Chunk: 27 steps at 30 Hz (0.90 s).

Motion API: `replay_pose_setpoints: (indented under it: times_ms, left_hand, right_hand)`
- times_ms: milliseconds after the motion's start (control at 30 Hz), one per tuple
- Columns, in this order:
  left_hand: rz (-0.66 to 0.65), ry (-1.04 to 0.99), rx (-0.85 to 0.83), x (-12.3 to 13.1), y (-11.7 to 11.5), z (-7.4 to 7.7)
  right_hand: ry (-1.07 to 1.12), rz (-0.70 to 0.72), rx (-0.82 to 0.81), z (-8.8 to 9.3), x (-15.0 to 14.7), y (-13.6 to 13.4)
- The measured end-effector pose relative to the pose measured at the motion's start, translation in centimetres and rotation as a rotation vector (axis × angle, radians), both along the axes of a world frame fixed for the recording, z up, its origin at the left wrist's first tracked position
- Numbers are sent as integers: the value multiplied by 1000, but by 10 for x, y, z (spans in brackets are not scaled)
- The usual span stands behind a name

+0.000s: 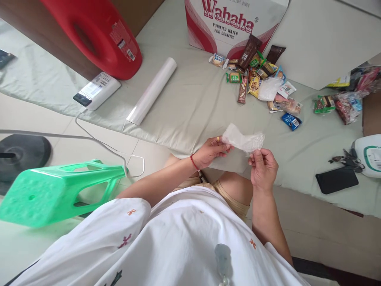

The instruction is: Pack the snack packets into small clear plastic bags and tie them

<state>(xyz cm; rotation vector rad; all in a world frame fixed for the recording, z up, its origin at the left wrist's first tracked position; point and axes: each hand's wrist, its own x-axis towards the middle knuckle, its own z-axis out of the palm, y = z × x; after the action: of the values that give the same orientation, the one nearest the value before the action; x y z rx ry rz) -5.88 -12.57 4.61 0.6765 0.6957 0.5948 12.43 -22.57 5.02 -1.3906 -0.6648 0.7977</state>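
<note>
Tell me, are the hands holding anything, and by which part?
Yes: a crumpled, whitish, translucent piece of plastic-looking film. The left hand pinches its left end; the right hand, its right end's lower edge.

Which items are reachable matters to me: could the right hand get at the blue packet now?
Probably yes: the right hand pinches crinkled plastic, but nothing seems to block its way to the blue packet.

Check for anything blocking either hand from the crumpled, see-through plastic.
Nothing visible stands in the way: the left hand holds the plastic at one side, the right hand at the other.
</note>
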Motion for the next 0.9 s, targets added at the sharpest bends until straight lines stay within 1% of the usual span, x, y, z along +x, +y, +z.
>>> replay_pose_setpoints:
  times_ms: [100, 133, 200, 267, 367, 433, 500, 567, 633, 700, 733, 767, 833, 900]
  left_hand:
    - [-23, -77, -139, -5, 3, 2]
    - [-39, -59, -156, -5, 3, 2]
    - [-54, 30, -122, -3, 2, 2]
    - [-28, 85, -71, -1, -1, 1]
    - [60, 94, 1, -2, -7, 2]
    - [125, 151, 93, -7, -9, 5]
    - [159, 227, 197, -16, -11, 9]
    - [137, 275, 270, -28, -12, 13]
    - [96, 301, 308, -38, -13, 16]
    - [56, 309, 330, -47, -14, 20]
    - [31, 304, 336, -50, -15, 22]
    - [5, 290, 335, -54, -15, 25]
    - [-37, 222, 286, -60, -15, 30]
    - [-70, 121, 186, -67, -17, 35]
  right_hand:
    - [-192, 99, 16, -5, 7, -14]
    - [-229, 137, 18, -7, 8, -17]
    - [-236, 186, 13, -10, 8, -23]
    - [-146, 160, -10, -14, 4, -28]
    - [45, 70, -127, -18, -3, -38]
    - [55, 20, -212, -17, -5, -48]
    - [-90, -36, -224, -11, -4, -58]
    - [-350, -49, -145, 0, -2, -64]
    - [-651, 53, -46, 14, -1, -61]
    - [-909, 217, 40, 25, -5, -49]
    - [-998, 306, 70, 29, -9, -42]
    - [-1056, 391, 92, 30, -13, -33]
    - [-1081, 534, 123, 28, -22, -19]
    - [-1010, 594, 126, 23, -32, -10]
